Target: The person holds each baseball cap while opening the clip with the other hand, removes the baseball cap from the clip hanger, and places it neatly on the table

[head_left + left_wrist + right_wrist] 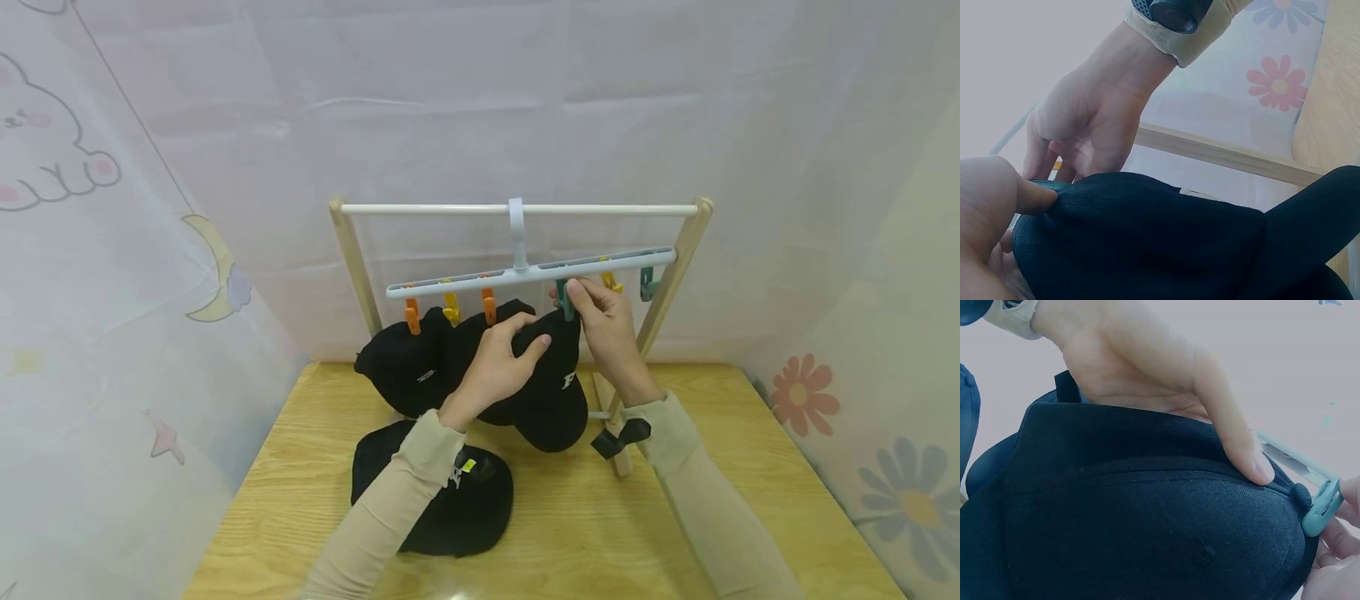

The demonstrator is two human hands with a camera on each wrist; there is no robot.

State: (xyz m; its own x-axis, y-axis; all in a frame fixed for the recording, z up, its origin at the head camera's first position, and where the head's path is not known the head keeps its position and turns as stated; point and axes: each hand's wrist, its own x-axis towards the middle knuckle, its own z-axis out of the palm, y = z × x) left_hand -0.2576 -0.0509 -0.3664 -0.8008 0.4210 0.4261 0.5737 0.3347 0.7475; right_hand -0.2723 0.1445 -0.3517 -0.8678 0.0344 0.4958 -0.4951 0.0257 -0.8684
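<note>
My left hand [495,367] holds a black baseball cap [551,400]; in the right wrist view its thumb [1254,465] lies on the cloth near the top button. With my right hand [611,329] I pinch a green clip [565,300] on the hanger [465,283]. In the right wrist view that clip [1322,509] sits at the cap's crown, beside the button. Two more black caps hang to the left: the outer cap [401,367] under an orange clip [412,317], the other cap [468,346] partly hidden behind my left hand.
The pale blue hanger tilts, its right end higher, from the white bar [427,209] of a wooden-legged rack [352,258]. Yellow clips [611,275] and another green clip [648,285] hang from it. Another black cap [472,517] lies on the wooden table [292,517], partly under my left forearm.
</note>
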